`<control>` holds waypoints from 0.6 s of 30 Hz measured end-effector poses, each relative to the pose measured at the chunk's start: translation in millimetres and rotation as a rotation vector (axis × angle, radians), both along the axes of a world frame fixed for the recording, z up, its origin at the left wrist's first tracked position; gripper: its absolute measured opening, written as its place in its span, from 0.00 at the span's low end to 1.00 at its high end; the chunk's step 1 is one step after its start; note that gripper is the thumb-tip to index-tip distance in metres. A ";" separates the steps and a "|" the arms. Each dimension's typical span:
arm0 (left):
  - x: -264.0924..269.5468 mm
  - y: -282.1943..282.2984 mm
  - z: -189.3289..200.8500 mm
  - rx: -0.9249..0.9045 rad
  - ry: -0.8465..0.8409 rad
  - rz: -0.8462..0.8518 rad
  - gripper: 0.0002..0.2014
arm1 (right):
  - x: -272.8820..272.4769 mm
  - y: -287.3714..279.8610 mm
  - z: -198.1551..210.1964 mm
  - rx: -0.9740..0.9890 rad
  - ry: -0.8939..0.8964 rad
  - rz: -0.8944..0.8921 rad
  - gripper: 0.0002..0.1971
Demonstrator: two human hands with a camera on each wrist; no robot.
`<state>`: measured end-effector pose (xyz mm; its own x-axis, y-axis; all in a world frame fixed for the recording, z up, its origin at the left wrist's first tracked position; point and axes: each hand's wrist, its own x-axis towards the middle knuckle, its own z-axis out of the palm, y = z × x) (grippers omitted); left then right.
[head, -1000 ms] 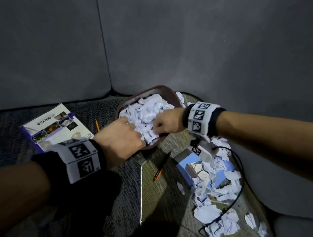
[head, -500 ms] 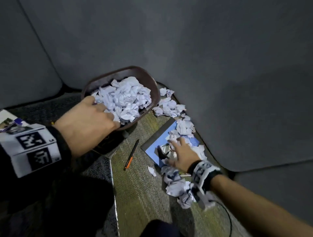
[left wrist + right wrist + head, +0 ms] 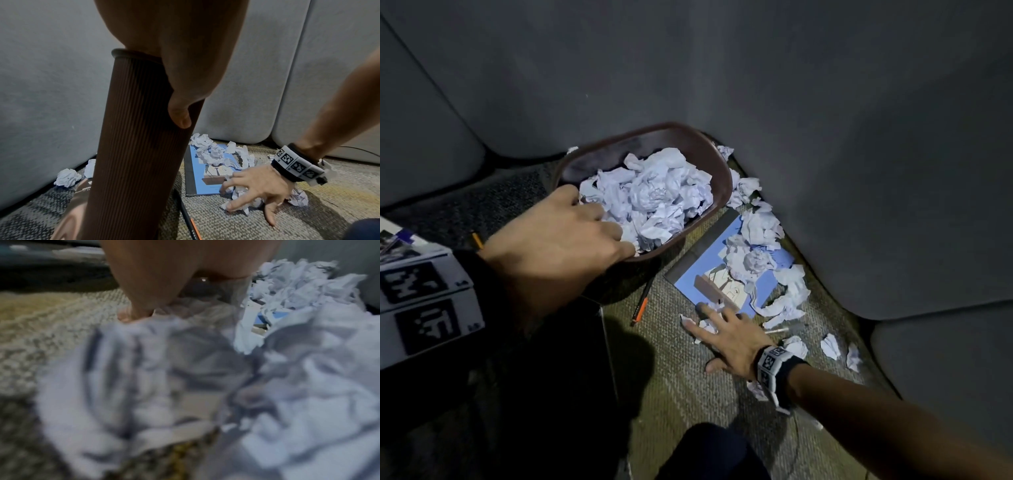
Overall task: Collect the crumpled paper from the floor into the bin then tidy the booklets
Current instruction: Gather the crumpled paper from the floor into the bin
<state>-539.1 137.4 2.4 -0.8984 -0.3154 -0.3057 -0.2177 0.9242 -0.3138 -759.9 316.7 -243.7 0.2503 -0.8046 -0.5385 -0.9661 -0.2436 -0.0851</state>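
Observation:
A brown ribbed bin [image 3: 643, 135] stands on the carpet in the corner, heaped with crumpled paper [image 3: 654, 195]. My left hand [image 3: 599, 229] grips its near rim; in the left wrist view the thumb [image 3: 179, 113] lies against the outer wall [image 3: 133, 154]. A blue booklet [image 3: 690, 279] lies flat to the right of the bin with crumpled paper [image 3: 755, 257] piled on it. My right hand [image 3: 709, 322] is spread, fingers straight, over small paper scraps [image 3: 238, 193] at the booklet's near corner. The right wrist view is blurred and filled with white paper [image 3: 185, 369].
An orange-tipped pencil [image 3: 640, 303] lies between bin and blue booklet. A white booklet [image 3: 400, 240] and a second pencil [image 3: 477, 241] sit at the left. More scraps [image 3: 830, 346] lie along the grey padded wall [image 3: 825, 137]. My knee [image 3: 709, 452] is at the bottom.
My right hand left the bin, dropped to the paper on the blue booklet, then drew back to the scraps at its near corner. The left hand stayed on the bin's rim.

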 end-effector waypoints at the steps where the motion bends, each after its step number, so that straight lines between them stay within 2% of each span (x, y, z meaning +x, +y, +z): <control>1: 2.0 -2.4 -5.3 0.017 0.013 -0.009 0.20 | -0.9 -3.9 -1.3 0.020 -0.001 0.063 0.45; 3: -1.1 -3.4 -3.6 0.051 0.071 -0.001 0.16 | -2.2 -11.0 -2.6 0.069 0.017 0.132 0.39; 6: -6.7 -2.6 1.5 0.085 0.030 0.038 0.08 | 3.5 -20.3 4.6 0.085 0.004 0.064 0.27; 7: -8.1 -4.5 -1.9 0.099 0.069 0.013 0.07 | 6.3 -22.9 7.3 0.076 -0.005 0.039 0.24; 9: -7.7 -6.7 -5.5 0.080 0.093 -0.023 0.10 | 10.3 -28.0 15.3 0.032 -0.060 -0.024 0.24; 11: -9.5 -6.8 -1.4 0.125 0.077 -0.024 0.12 | 10.2 -29.2 24.0 -0.031 -0.165 -0.177 0.22; 13: -14.2 -0.9 2.9 0.102 0.004 -0.028 0.12 | 5.5 -23.8 32.0 -0.061 -0.279 -0.430 0.15; 14: -17.9 0.7 3.0 0.068 0.019 -0.034 0.13 | 0.3 -17.9 34.0 -0.087 -0.308 -0.525 0.12; 16: -19.4 3.3 -1.1 0.033 0.073 -0.091 0.17 | -9.3 -2.9 40.9 -0.122 -0.306 -0.586 0.11; 18: -27.4 14.0 10.4 0.100 0.040 -0.064 0.19 | -17.8 17.0 47.2 -0.135 -0.277 -0.593 0.15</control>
<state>-566.5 151.4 12.8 -0.9276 -0.2269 -0.2967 -0.1679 0.9628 -0.2115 -777.7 333.7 -196.5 -0.1404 -0.9044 -0.4030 -0.8865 0.2961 -0.3556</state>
